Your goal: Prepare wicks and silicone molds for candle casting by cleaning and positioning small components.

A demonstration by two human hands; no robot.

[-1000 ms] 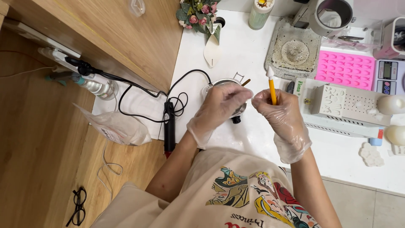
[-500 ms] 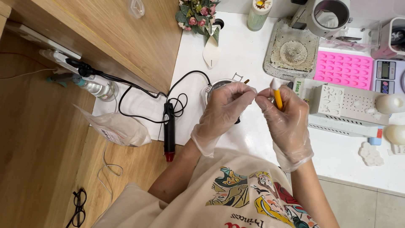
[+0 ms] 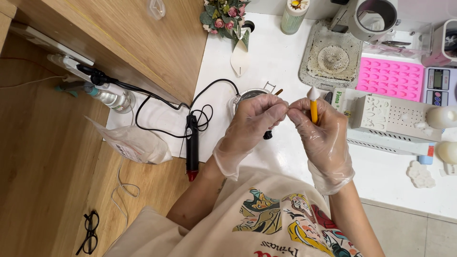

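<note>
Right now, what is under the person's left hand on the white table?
Under the left hand a round metal cup with a wire handle shows, standing on the white table. The hand covers most of the cup, so its contents cannot be seen. The right hand holds a yellow tool.

The hands (image 3: 290, 121) meet above the metal cup (image 3: 243, 97), left of the mould tray (image 3: 390, 78).

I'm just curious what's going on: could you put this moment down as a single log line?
right hand: holds yellow tool upright | left hand: fingers meet right hand's | below: metal cup on white table
</note>
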